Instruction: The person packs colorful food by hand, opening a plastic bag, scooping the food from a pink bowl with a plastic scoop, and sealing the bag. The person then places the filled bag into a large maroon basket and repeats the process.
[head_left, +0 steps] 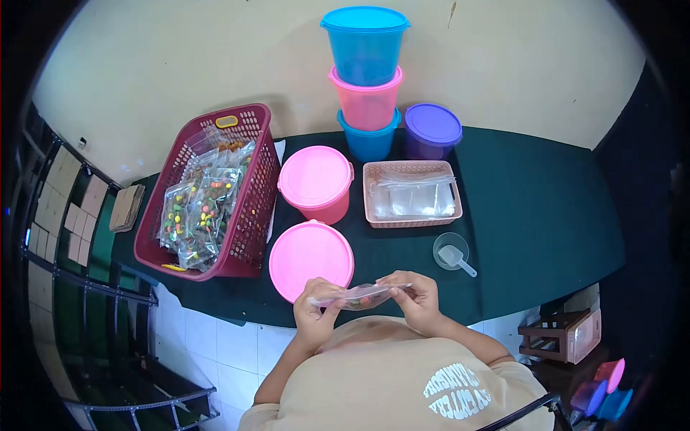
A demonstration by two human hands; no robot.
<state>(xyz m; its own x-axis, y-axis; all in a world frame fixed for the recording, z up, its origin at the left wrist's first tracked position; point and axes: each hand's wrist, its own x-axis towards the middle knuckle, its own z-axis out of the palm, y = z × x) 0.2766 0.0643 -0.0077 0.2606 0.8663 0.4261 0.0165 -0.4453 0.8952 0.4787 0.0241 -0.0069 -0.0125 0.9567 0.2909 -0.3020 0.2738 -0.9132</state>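
Clear packet [361, 296]: held above the near table edge, close before the body, strung sideways between both hands; contents glimpsed at the middle, too small to name.
Left hand [316, 316]: closed, thumb pressed to curled fingers, pinching the packet's left end.
Right hand [415, 296]: pinching the right end between thumb and fingers. Both ends gripped, probably to keep the plastic taut and the edge straight.
Peach tray [412, 224]: set straight ahead, likely for easy reach by either hand; filled with flat clear bags [413, 197], laid in an overlapping pile.
Clear bowl [435, 251]: placed to the right, just before the tray; held a scoop [451, 257], handle propped over the rim, presumably ready to grasp.
Maroon basket [268, 144]: stood at left, tilted in view; heaped with filled packets [205, 208], showing red, yellow and green pieces, some brown at the back.
Pink tub [316, 176]: lidded, beside the basket; contents hidden.
Pink lid [310, 258]: lay nearer, beside the left hand; could not tell what was beneath.
Stack of tubs [368, 100]: blue, pink, blue, piled at the wall, perhaps to save table room; contents unseen.
Purple tub [433, 131]: lidded, right of the stack.
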